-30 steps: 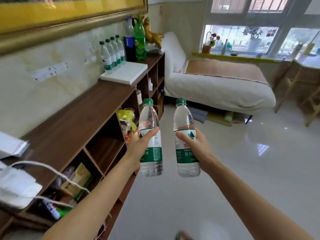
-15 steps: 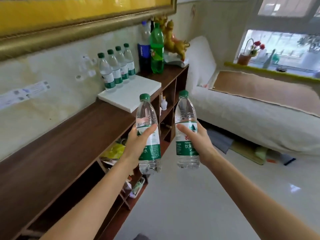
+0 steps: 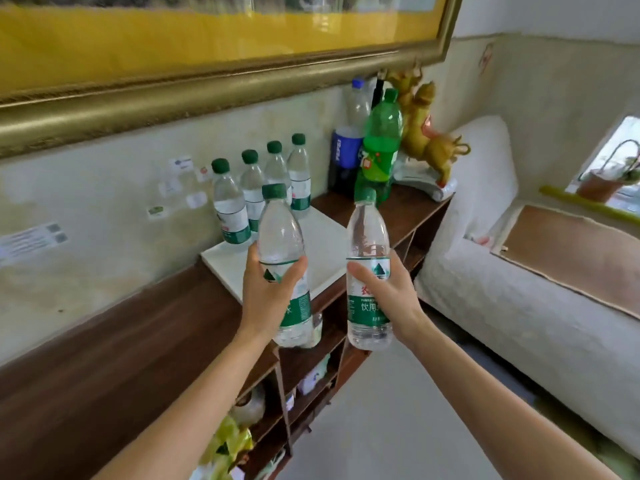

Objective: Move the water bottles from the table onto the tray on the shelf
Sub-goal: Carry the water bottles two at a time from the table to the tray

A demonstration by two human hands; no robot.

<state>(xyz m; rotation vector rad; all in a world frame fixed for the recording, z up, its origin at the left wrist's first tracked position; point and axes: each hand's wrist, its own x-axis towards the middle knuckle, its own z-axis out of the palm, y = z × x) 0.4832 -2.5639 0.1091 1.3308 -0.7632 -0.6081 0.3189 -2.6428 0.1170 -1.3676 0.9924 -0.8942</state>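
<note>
I hold one water bottle in each hand, both upright, in front of the white tray (image 3: 325,251) on the wooden shelf (image 3: 138,341). My left hand (image 3: 268,292) wraps the left bottle (image 3: 282,244) at its green label, fingers (image 3: 298,268) closed round it; this bottle hangs just over the tray's near edge. My right hand (image 3: 388,292) grips the right bottle (image 3: 367,237) the same way, fingers curled tight round the label, and it sits to the right of the tray, out past the shelf's front edge above the floor. At the back of the tray, against the wall, four more water bottles (image 3: 258,188) stand in a row. Right of the tray a green soda bottle (image 3: 381,147) and a cola bottle (image 3: 348,143) stand on the shelf.
</note>
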